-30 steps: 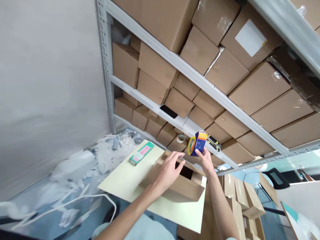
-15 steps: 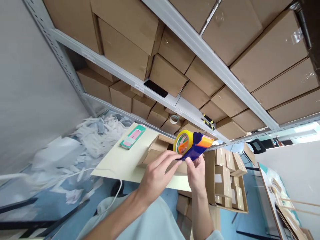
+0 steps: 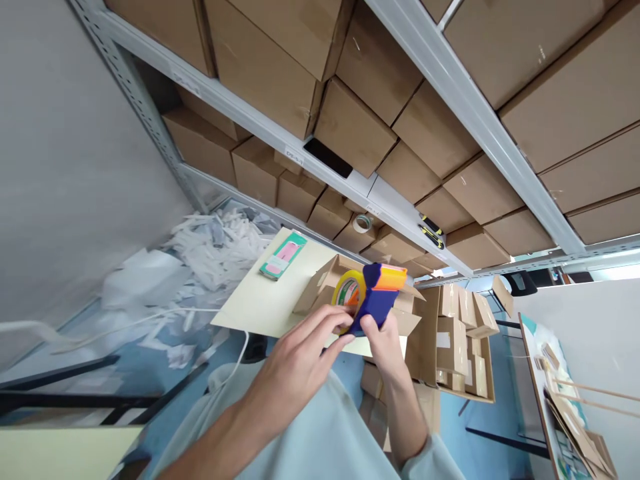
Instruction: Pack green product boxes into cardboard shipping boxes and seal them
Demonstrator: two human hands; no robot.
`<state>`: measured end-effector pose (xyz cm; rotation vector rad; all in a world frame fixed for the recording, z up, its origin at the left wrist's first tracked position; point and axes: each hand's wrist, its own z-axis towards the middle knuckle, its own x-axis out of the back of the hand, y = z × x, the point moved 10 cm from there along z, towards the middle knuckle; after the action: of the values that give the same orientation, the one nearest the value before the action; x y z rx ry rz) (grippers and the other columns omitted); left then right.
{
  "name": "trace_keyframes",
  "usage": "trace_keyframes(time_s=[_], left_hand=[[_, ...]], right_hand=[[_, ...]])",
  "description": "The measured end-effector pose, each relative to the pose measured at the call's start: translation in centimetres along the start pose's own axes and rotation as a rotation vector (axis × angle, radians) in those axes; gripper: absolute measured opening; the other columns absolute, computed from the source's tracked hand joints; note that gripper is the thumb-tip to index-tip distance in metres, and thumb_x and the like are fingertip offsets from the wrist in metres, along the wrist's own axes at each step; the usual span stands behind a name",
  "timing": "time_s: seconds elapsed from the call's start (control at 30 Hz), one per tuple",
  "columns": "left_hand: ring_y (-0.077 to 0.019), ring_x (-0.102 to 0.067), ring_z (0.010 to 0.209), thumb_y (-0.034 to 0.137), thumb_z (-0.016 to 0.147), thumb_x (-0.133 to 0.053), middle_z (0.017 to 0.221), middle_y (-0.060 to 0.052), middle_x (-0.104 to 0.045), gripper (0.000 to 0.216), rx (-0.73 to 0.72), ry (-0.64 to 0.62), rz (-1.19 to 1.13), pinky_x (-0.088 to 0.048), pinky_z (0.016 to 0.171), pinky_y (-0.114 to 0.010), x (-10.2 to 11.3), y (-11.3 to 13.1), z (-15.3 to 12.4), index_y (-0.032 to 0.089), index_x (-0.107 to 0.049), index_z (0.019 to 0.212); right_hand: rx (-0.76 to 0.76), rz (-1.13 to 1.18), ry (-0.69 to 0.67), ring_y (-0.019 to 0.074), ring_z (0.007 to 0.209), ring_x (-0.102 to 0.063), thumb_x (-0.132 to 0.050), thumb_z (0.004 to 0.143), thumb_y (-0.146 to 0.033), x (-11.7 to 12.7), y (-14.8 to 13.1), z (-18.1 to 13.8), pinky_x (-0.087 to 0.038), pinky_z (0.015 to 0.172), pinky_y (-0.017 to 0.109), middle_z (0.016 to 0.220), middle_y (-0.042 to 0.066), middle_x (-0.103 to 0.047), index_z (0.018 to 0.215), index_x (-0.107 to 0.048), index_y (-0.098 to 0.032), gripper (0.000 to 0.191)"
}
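A dark blue and orange tape dispenser (image 3: 376, 303) with a yellow roll of tape (image 3: 343, 285) is held up in front of me, above the table. My right hand (image 3: 387, 347) grips its blue body from the right and below, thumb on the near side. My left hand (image 3: 295, 347) is closed at the lower left of the dispenser, fingertips and thumb at the underside of the roll; exactly what they pinch is partly hidden. Behind the dispenser an open cardboard box (image 3: 314, 293) with raised flaps stands on the pale table (image 3: 247, 303).
A green and pink package (image 3: 284, 255) lies on the table's left part. Shelves of cardboard boxes (image 3: 357, 123) rise behind, with a tape roll (image 3: 362, 223) and yellow-black cutters (image 3: 431, 233). A large carton (image 3: 423, 340) of small boxes stands right. White scraps (image 3: 215, 250) pile up left.
The dispenser has moved slightly left and turned, so its orange end points less far right. Both hands moved with it, and the left fingers now reach under the roll. My view has shifted.
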<state>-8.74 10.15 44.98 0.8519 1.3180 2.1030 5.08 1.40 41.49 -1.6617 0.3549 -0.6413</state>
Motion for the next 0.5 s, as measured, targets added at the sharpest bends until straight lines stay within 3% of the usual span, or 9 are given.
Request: trace_keyframes(time_s=[0.17, 0.27, 0.33, 0.4, 0.5], left_hand=[[-0.0196, -0.073, 0.084, 0.045, 0.102, -0.072, 0.096, -0.002, -0.077, 0.018, 0.054, -0.025, -0.012, -0.06, 0.077, -0.028, 3.0, -1.2, 0.4, 0.027, -0.075, 0.1], [-0.0248, -0.072, 0.093, 0.056, 0.095, -0.076, 0.109, -0.006, -0.078, 0.035, 0.131, 0.078, -0.067, -0.062, 0.082, -0.034, 6.5, -1.3, 1.6, 0.028, -0.077, 0.116], [-0.0288, -0.073, 0.103, 0.058, 0.095, -0.074, 0.118, -0.009, -0.077, 0.044, 0.174, 0.099, -0.118, -0.063, 0.086, -0.037, 7.8, -1.2, 2.5, 0.027, -0.077, 0.126], [-0.0301, -0.073, 0.106, 0.057, 0.095, -0.073, 0.12, -0.01, -0.077, 0.043, 0.201, 0.057, -0.177, -0.064, 0.086, -0.038, 7.8, -1.0, 3.3, 0.027, -0.079, 0.126], [-0.0264, -0.071, 0.094, 0.053, 0.096, -0.071, 0.111, -0.009, -0.078, 0.033, 0.209, -0.033, -0.235, -0.064, 0.08, -0.036, 6.6, -0.6, 3.9, 0.027, -0.084, 0.112]], right_hand=[[-0.011, -0.028, -0.089, 0.0276, 0.09, -0.078, -0.083, 0.085, -0.081, -1.4, -0.1, -0.6, -0.067, 0.085, 0.039, 0.099, 0.008, -0.082, 0.112, -0.076, -0.022, 0.065], [-0.039, -0.1, -0.192, 0.0287, 0.097, -0.08, -0.085, 0.091, -0.07, -1.3, -0.3, -1.3, -0.067, 0.09, 0.041, 0.109, 0.008, -0.084, 0.128, -0.074, -0.024, 0.06], [-0.023, -0.183, -0.236, 0.0279, 0.101, -0.08, -0.086, 0.095, -0.063, -0.6, -1.0, -1.6, -0.066, 0.091, 0.039, 0.116, 0.008, -0.083, 0.134, -0.071, -0.025, 0.057], [0.026, -0.277, -0.276, 0.026, 0.101, -0.079, -0.086, 0.097, -0.058, -0.1, -2.2, -1.8, -0.065, 0.09, 0.036, 0.119, 0.007, -0.082, 0.137, -0.069, -0.026, 0.054], [0.115, -0.399, -0.337, 0.0243, 0.094, -0.077, -0.084, 0.099, -0.055, 0.1, -4.3, -2.2, -0.063, 0.086, 0.034, 0.113, 0.006, -0.082, 0.134, -0.069, -0.025, 0.048]])
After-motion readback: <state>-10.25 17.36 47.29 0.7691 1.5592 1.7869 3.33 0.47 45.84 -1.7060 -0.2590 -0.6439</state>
